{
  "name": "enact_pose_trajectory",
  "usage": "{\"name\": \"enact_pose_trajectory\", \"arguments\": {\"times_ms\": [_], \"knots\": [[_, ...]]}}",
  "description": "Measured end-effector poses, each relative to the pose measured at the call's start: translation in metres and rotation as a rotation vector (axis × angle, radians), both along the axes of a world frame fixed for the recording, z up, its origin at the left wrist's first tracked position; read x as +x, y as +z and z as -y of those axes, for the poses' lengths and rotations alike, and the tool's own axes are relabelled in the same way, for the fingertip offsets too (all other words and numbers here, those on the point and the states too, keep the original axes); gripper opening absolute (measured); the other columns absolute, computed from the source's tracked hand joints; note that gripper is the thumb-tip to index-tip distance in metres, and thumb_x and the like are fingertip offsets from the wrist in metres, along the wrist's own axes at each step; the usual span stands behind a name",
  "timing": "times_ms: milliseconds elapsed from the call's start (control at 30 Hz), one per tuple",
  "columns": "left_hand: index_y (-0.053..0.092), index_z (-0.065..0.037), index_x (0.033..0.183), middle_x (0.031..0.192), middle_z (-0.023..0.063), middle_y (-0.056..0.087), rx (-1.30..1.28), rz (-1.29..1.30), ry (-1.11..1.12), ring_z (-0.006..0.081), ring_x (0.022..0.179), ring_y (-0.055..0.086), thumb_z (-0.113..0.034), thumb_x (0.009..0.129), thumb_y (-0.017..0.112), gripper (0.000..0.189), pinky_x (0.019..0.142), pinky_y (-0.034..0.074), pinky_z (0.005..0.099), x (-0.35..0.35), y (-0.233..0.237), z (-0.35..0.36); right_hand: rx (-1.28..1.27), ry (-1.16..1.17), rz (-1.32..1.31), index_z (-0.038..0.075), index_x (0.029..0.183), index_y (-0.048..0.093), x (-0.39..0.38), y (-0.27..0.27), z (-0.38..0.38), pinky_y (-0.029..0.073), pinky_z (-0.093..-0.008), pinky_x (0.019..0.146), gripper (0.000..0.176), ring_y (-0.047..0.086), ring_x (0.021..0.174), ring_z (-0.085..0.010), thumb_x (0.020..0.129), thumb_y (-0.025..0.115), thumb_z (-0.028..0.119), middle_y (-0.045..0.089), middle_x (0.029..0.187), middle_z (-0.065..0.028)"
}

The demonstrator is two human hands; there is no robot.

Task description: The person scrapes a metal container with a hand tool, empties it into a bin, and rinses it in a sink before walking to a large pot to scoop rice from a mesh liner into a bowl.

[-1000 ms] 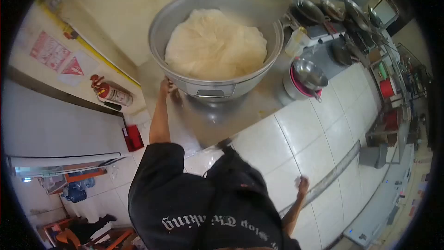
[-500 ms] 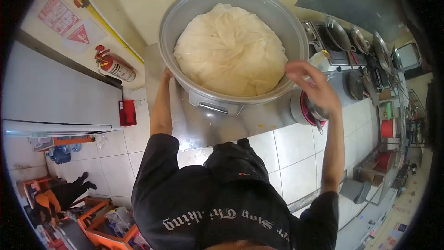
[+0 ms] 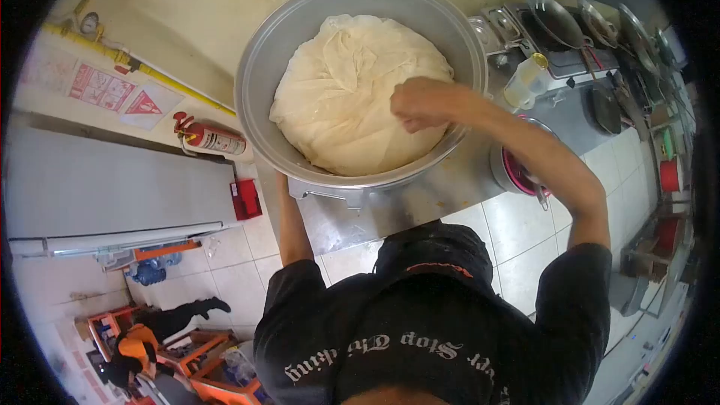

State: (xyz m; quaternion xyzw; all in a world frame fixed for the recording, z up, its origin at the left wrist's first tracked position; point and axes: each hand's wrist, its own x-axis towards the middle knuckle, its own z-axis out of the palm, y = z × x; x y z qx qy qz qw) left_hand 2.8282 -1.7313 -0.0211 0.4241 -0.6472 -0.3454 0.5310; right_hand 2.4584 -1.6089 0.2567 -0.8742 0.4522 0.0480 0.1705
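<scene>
A big metal pot stands on a steel counter in front of me. A creased white cloth fills it and covers what is inside. My right hand lies on the right part of the cloth, fingers curled tight and pinching a fold. My left forearm reaches up to the pot's near-left side, and the hand itself is hidden under the rim.
To the right are a pink-rimmed pot and a plastic jug with a yellow lid. Woks sit on a stove at the back right. A red fire extinguisher is at the left, with orange crates and a person at the lower left.
My right hand rose from beside my hip, crossed the pot's right rim and closed on the cloth. My left hand slid out of sight under the rim.
</scene>
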Motion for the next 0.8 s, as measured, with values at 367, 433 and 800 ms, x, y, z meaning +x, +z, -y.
{"name": "enact_pose_trajectory", "arguments": {"times_ms": [367,433,800], "knots": [[0.036,0.002,0.123,0.102,0.0117,0.052,-0.314,0.346,0.791,0.0201,0.089,0.051,0.003,0.077,0.049,0.048,0.076,0.043,0.0308,0.142,0.136,-0.144,-0.26,-0.74,0.688,0.005,0.066,0.058,-0.132,0.075,-0.224,0.04,-0.0284,0.048,0.011,0.051,0.055,-0.0161,0.062,0.068,0.007,0.054,0.059,-0.0041],[0.039,0.002,0.119,0.103,0.0117,0.05,-0.343,0.311,0.819,0.0181,0.088,0.05,-0.006,0.084,0.051,0.038,0.071,0.045,0.0251,0.105,0.216,-0.153,-0.311,-0.987,0.752,0.004,0.067,0.06,-0.127,0.013,-0.25,0.041,-0.0265,0.048,0.013,0.049,0.049,-0.0132,0.065,0.071,0.011,0.054,0.054,-0.005],[0.061,-0.004,0.09,0.093,0.0125,0.056,-0.245,1.376,-0.459,0.0294,0.096,0.049,-0.039,0.069,0.064,0.041,0.081,0.039,0.0413,-0.178,0.308,-0.041,-0.375,-0.488,0.46,0.0,0.074,0.059,-0.111,0.069,-0.097,0.038,-0.0271,0.049,0.013,0.052,0.053,-0.0151,0.074,0.064,0.012,0.056,0.063,-0.0093]]}}
